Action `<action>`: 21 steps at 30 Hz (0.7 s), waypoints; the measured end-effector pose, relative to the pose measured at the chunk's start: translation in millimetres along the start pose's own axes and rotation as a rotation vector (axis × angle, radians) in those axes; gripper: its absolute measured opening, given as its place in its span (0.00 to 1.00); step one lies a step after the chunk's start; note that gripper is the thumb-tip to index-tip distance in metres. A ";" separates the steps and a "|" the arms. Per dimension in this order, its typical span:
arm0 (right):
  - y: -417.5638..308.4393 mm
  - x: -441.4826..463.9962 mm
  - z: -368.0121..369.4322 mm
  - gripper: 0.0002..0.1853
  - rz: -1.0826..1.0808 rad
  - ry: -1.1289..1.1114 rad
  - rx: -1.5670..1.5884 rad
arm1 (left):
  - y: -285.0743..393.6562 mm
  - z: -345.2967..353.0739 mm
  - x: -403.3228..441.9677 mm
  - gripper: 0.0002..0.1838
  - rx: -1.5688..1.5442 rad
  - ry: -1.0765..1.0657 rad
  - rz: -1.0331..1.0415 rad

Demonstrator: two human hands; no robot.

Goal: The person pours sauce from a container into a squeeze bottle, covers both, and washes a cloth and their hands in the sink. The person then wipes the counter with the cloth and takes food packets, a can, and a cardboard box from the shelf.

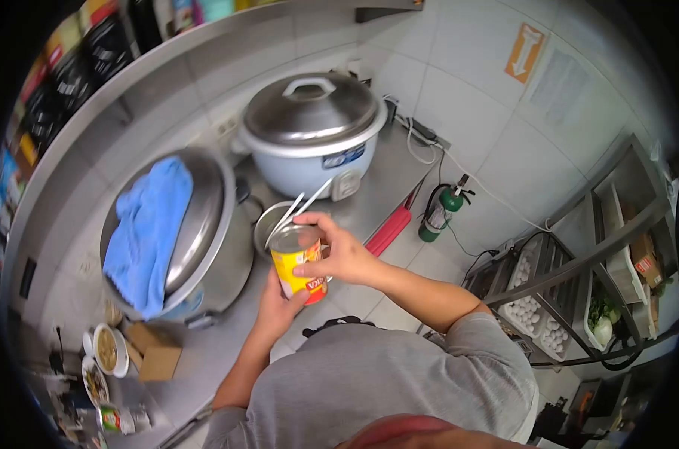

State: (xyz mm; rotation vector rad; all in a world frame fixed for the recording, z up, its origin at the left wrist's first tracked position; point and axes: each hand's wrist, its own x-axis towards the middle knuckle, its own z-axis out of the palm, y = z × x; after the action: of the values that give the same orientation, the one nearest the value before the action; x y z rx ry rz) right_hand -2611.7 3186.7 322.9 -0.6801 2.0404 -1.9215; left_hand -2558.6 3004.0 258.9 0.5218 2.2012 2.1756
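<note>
A yellow can (286, 266) with a red lower band and a metal top is held upright, slightly tilted, in front of my chest. My left hand (278, 305) wraps round its lower part from beneath, with the thumb on the label. From the right, my right hand (341, 251) grips the upper side, its thumb on the label and its index finger near the rim. Just behind the can stands a small metal pot (262, 233), partly hidden by it. Two thin white utensil handles (297, 207) lean out over that pot.
A large rice cooker (295, 168) with a metal lid stands on the steel counter (205, 367). To its left, a blue cloth (151, 232) drapes over a big pot (227, 277). A fire extinguisher (446, 209) is by the wall, and a rack (571, 262) holds egg trays.
</note>
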 end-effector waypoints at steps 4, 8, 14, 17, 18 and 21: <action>-31.5 8.5 -94.9 0.48 -0.083 0.017 -0.289 | -19.6 40.6 55.2 0.38 0.074 0.107 0.017; -62.5 50.4 -188.4 0.50 -0.304 0.176 -0.460 | 0.7 52.0 102.0 0.31 0.103 0.129 -0.064; -102.4 115.2 -313.2 0.47 -0.530 0.606 -0.569 | 17.0 40.9 153.0 0.24 0.095 0.164 0.110; -132.4 159.1 -391.8 0.42 -0.705 0.787 -0.672 | 27.9 54.7 187.5 0.22 0.041 0.255 0.114; -142.3 175.7 -414.7 0.40 -0.771 0.863 -0.734 | 31.1 59.7 198.1 0.22 0.047 0.282 0.119; -171.1 241.1 -474.2 0.31 -1.014 0.993 -0.605 | 28.5 78.4 224.3 0.21 0.084 0.318 0.168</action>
State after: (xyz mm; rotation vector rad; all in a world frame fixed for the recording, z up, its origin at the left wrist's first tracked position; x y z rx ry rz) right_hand -3023.4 3474.9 567.4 -1.2398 3.4561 -2.4290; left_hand -2745.6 3132.4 334.8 0.3991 2.4999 2.4061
